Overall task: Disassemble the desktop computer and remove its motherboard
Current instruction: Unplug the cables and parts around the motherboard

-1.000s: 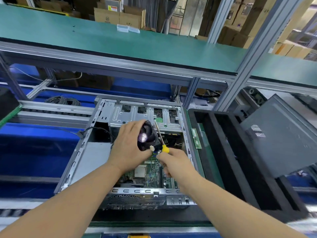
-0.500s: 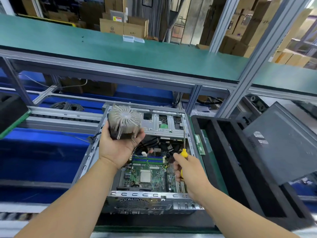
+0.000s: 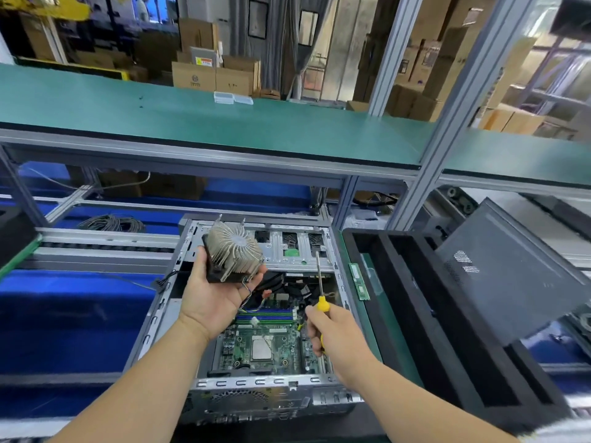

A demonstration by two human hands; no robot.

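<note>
An open desktop case lies flat in front of me. Its green motherboard sits inside, with the bare silver CPU showing. My left hand holds the CPU cooler palm-up above the case's far left, round metal fins facing up, its thin wires trailing down into the case. My right hand grips a yellow-handled screwdriver with the shaft pointing up, over the board's right edge.
A black foam tray with long slots stands right of the case, a memory stick lying on its left rim. A dark case side panel leans at the far right. A green shelf spans overhead. Blue conveyor mat lies left.
My left hand lifted the cooler out of the case and turned it fins-up, uncovering the CPU. My right hand drew back toward me with the screwdriver.
</note>
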